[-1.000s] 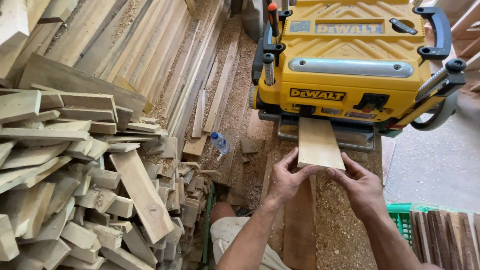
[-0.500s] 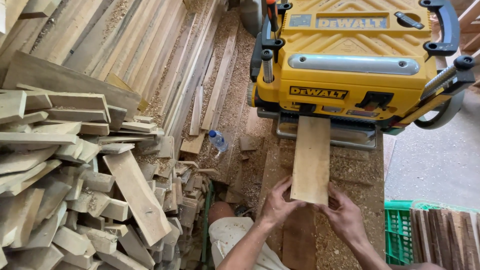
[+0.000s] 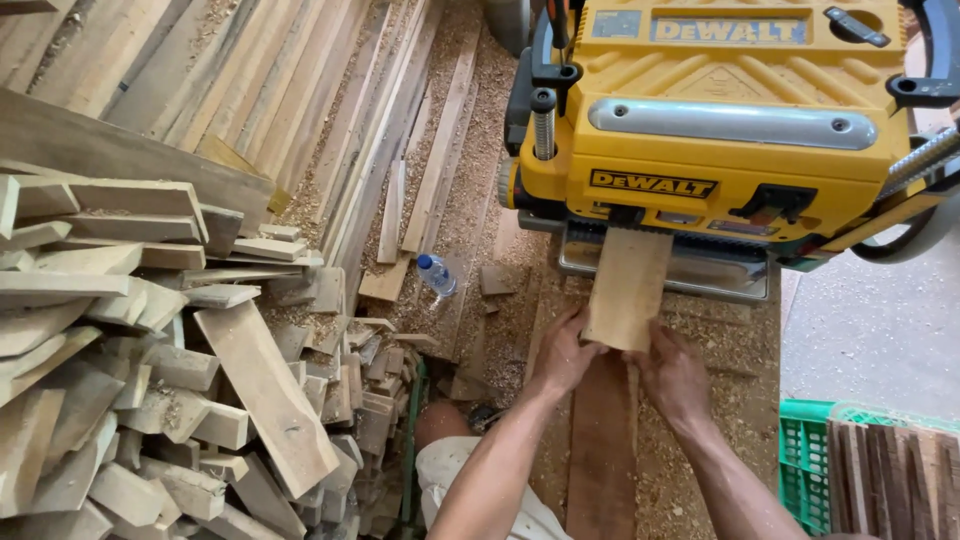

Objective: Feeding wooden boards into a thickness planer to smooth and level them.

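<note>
Board [image 3: 627, 288] — pale, short, its far end under the mouth of the yellow planer [image 3: 715, 130], near end out over the sawdust-strewn bench [image 3: 740, 340]. My left hand [image 3: 562, 352] grips its near left corner, fingers curled against the edge; my right hand [image 3: 676, 375] presses the near right corner, fingers together. Left: offcut pile [image 3: 130, 360], bottle [image 3: 436, 274] on the floor. Near right — green crate [image 3: 812, 455] of dark slats.
</note>
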